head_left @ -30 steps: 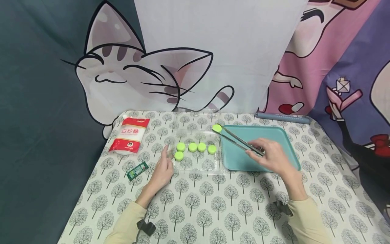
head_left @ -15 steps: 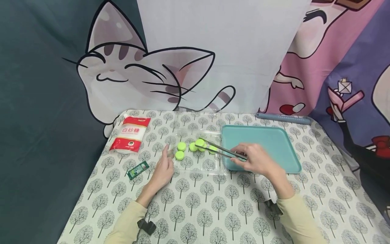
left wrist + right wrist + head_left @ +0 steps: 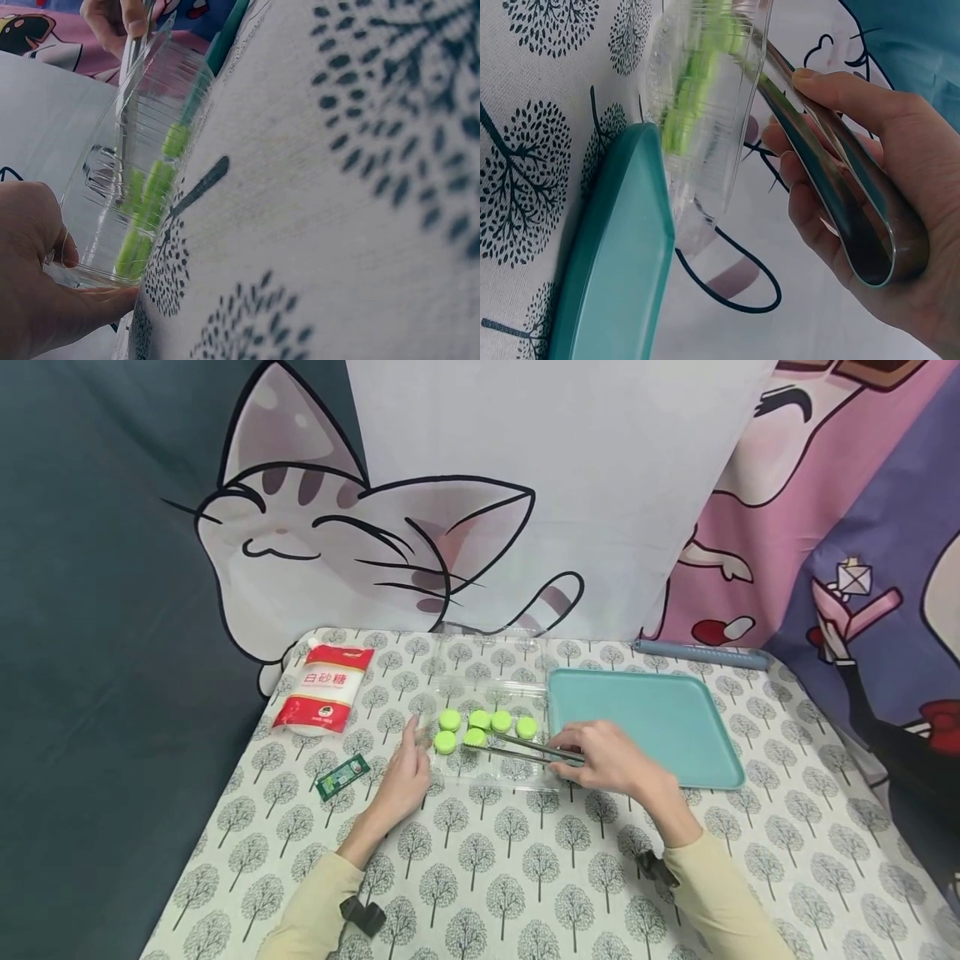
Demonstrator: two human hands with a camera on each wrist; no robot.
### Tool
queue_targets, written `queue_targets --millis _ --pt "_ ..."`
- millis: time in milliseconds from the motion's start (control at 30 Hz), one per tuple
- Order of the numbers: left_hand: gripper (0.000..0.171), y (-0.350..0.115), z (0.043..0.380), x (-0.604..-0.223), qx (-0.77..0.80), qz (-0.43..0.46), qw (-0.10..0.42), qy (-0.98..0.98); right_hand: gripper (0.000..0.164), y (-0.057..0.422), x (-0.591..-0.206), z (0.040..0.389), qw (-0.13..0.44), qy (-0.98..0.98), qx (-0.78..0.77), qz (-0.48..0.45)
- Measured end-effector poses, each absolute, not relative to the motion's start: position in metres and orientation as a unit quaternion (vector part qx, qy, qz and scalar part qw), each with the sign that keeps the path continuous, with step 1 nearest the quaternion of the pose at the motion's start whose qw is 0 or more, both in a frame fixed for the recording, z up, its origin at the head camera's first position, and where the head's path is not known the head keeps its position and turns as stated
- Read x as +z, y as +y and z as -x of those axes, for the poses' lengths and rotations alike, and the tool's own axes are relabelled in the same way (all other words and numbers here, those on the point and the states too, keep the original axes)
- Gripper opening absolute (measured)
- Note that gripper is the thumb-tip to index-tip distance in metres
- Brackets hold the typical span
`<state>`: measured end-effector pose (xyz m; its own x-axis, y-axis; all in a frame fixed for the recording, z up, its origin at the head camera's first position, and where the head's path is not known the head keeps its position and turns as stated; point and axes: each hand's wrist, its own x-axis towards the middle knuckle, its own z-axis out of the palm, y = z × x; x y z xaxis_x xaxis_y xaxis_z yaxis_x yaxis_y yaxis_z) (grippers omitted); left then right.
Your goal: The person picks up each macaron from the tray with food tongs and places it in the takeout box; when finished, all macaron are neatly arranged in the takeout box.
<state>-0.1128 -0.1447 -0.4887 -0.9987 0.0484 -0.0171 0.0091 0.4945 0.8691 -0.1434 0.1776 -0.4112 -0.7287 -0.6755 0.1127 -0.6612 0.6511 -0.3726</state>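
My left hand (image 3: 405,777) pinches the left wall of a clear plastic box (image 3: 510,775), thumb on one side and fingers on the other. Inside the box sit several lime-green round pieces (image 3: 526,727) that look like macarons. My right hand (image 3: 606,756) grips a pair of steel tongs (image 3: 909,240), reaching in from the right. At the tongs' tips is one green piece (image 3: 475,737), low in the box beside the others. In the left wrist view the tongs (image 3: 126,127) show through the clear wall, above the row of green pieces.
The box's clear lid (image 3: 491,656) lies folded back behind it. To the right is a teal tray (image 3: 645,718), with a grey-blue rod (image 3: 701,654) behind it. A red-and-white sugar bag (image 3: 324,689) and a small green packet (image 3: 342,777) lie at left.
The right hand has swung the tongs left from over the tray's corner and lowered the green piece into the box, in front of the row. The left hand stays at the box's wall.
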Motion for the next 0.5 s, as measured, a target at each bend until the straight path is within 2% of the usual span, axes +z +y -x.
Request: queue_targets --millis 500 --pt "0.065 -0.1444 0.1131 -0.4887 0.503 -0.016 0.019 0.864 0.032 0.1727 -0.4122 0.1471 0.054 0.914 -0.206 0.344"
